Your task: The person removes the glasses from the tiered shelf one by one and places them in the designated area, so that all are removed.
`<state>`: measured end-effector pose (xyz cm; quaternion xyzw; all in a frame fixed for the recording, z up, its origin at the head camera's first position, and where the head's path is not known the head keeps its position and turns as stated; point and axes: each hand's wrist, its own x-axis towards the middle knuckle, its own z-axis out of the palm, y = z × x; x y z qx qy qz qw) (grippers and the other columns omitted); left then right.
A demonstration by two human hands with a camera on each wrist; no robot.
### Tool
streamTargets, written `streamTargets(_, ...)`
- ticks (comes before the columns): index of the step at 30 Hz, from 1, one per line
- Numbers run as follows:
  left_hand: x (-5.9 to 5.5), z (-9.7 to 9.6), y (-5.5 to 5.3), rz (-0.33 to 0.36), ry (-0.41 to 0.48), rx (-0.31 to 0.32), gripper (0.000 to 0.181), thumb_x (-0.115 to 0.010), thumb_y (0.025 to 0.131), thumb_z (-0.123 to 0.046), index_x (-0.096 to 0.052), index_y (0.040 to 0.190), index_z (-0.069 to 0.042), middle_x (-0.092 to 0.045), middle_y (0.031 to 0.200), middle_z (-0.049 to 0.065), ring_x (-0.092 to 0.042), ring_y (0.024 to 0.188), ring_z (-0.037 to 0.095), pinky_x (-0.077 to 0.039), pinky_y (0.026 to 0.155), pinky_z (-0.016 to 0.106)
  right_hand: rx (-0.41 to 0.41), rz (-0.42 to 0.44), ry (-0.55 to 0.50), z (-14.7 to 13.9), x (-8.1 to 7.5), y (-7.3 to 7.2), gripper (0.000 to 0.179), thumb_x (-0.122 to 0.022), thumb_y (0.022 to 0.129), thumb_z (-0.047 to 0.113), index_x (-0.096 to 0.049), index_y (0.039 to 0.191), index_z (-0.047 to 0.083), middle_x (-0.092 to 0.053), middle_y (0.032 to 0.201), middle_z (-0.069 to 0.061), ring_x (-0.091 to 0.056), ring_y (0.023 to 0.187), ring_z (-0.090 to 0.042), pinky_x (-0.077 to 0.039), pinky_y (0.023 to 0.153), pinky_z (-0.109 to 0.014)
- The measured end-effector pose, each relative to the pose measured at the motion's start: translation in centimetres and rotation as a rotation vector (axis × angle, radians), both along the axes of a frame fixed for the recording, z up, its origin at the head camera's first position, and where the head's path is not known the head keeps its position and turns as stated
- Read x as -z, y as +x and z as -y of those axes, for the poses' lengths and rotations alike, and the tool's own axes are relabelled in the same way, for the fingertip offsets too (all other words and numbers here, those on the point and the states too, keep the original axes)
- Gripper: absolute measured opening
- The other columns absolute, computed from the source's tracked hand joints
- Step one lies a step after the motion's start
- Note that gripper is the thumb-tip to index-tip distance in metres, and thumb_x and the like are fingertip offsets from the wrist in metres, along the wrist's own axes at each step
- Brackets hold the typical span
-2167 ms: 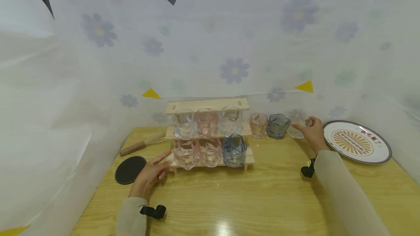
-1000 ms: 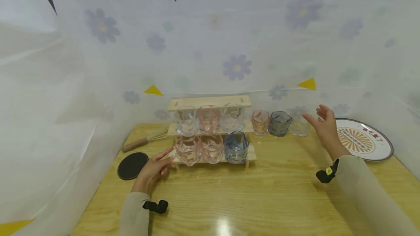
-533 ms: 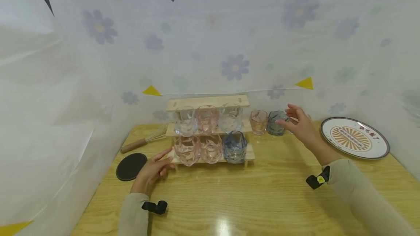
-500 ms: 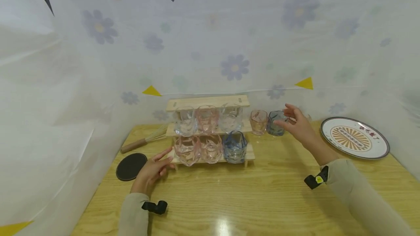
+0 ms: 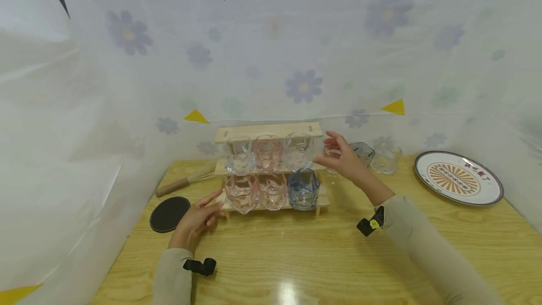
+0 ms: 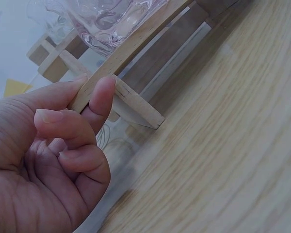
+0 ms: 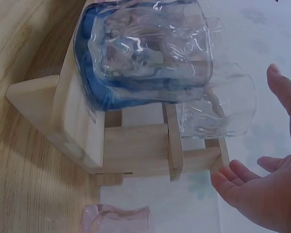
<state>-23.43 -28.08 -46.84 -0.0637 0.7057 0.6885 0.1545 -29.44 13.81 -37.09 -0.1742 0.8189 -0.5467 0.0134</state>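
A tiered wooden rack (image 5: pixel 268 132) carries two rows of faceted glasses. Its lower step has two pink glasses and a blue glass (image 5: pixel 303 190); on the middle step a pink glass (image 5: pixel 268 153) sits between two clear ones. My left hand (image 5: pixel 198 220) pinches the left end of the lower step between thumb and finger, as the left wrist view shows. Fingers spread, my right hand (image 5: pixel 345 156) is at the rack's right side, near the right clear glass (image 7: pixel 220 104). It holds nothing and partly covers a pink glass (image 7: pixel 117 219) standing on the table.
Right of the rack, a grey-blue glass (image 5: pixel 363 153) and a clear glass (image 5: pixel 386 160) stand on the table. A patterned plate (image 5: pixel 459 178) lies at the far right. On the left are a whisk (image 5: pixel 173 187) and a black round mat (image 5: pixel 170 214).
My right hand first leaves the clear glass on the table, drawing away to the right, then moves left past the grey-blue glass to the rack's right side. The left hand stays on the rack.
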Motion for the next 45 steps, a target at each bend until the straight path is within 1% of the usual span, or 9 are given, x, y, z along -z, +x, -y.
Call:
streamTargets(5,-0.1,0.0,0.0,0.0,0.032,0.009,0.058,-0.062,0.094,-0.019,-0.038,0.147,-0.02,-0.071,0.079,0.007,-0.039,0.041,0.003,-0.034,0.042,0.018,-0.021,0.021,0.011,2.0,0.0,-0.7,0.097,-0.074,0.081,0.042,-0.014,0.152,0.014,-0.03,0.145,-0.015,-0.03,0.133,-0.034,-0.028,0.107,-0.052)
streamTargets(11,-0.2,-0.1,0.1,-0.001,0.016,0.003,0.058,-0.062,0.093,-0.021,-0.04,0.146,-0.021,-0.071,0.08,0.008,-0.039,0.041,0.003,-0.033,0.041,0.018,0.009,0.021,0.019,3.6,0.3,-1.2,0.098,-0.077,0.079,0.04,-0.017,0.152,0.015,-0.026,0.145,-0.018,-0.032,0.131,-0.036,-0.032,0.104,-0.051)
streamTargets(14,-0.2,0.0,0.1,-0.002,0.016,0.001,0.058,-0.063,0.093,-0.021,-0.04,0.146,-0.02,-0.071,0.08,0.008,-0.04,0.041,0.003,-0.033,0.042,0.018,0.025,0.027,0.028,4.0,0.5,-1.5,0.099,-0.076,0.078,0.043,-0.016,0.152,0.017,-0.024,0.147,-0.018,-0.03,0.132,-0.036,-0.033,0.103,-0.052)
streamTargets(20,0.0,0.2,0.1,0.005,0.042,0.004,0.058,-0.063,0.093,-0.021,-0.04,0.146,-0.021,-0.071,0.076,0.004,-0.04,0.041,0.003,-0.033,0.042,0.017,0.096,0.061,0.07,5.0,0.5,-1.6,0.098,-0.071,0.077,0.056,-0.018,0.152,0.025,-0.022,0.152,-0.015,-0.029,0.135,-0.033,-0.036,0.1,-0.055)
streamTargets(27,-0.2,0.0,0.2,0.001,0.068,0.025,0.06,-0.062,0.094,-0.019,-0.036,0.148,-0.018,-0.07,0.074,0.002,-0.041,0.04,0.002,-0.032,0.042,0.017,0.165,0.061,0.095,5.3,0.2,-1.4,0.095,-0.07,0.074,0.062,-0.024,0.15,0.028,-0.027,0.151,-0.013,-0.032,0.135,-0.032,-0.038,0.098,-0.054)
streamTargets(32,0.0,-0.1,0.0,-0.007,0.058,0.021,0.06,-0.062,0.094,-0.018,-0.036,0.148,-0.016,-0.07,0.073,0.002,-0.04,0.04,0.002,-0.033,0.042,0.017,0.19,0.039,0.058,5.3,0.5,-1.3,0.094,-0.071,0.074,0.06,-0.028,0.15,0.025,-0.031,0.15,-0.014,-0.037,0.132,-0.035,-0.04,0.098,-0.05)
streamTargets(37,0.2,0.0,0.1,-0.003,0.058,0.023,0.06,-0.062,0.093,-0.019,-0.036,0.148,-0.018,-0.071,0.075,0.003,-0.04,0.04,0.003,-0.033,0.042,0.017,0.202,0.006,0.02,5.3,0.5,-1.0,0.091,-0.074,0.076,0.052,-0.03,0.149,0.021,-0.032,0.148,-0.014,-0.04,0.128,-0.037,-0.043,0.095,-0.05)
streamTargets(41,0.1,0.0,0.1,-0.004,0.055,0.021,0.06,-0.063,0.093,-0.019,-0.037,0.147,-0.018,-0.071,0.076,0.005,-0.04,0.04,0.003,-0.033,0.042,0.018,0.184,-0.042,-0.018,5.1,0.3,-0.9,0.086,-0.075,0.08,0.041,-0.032,0.148,0.014,-0.031,0.149,-0.014,-0.036,0.131,-0.035,-0.04,0.098,-0.049)
streamTargets(45,0.0,-0.1,0.1,-0.002,0.047,0.005,0.059,-0.063,0.093,-0.019,-0.039,0.146,-0.019,-0.071,0.076,0.006,-0.04,0.04,0.003,-0.033,0.042,0.018,0.176,-0.078,-0.052,4.4,-0.2,-1.0,0.077,-0.076,0.081,0.037,-0.04,0.143,0.01,-0.033,0.148,-0.011,-0.034,0.132,-0.032,-0.037,0.102,-0.048)
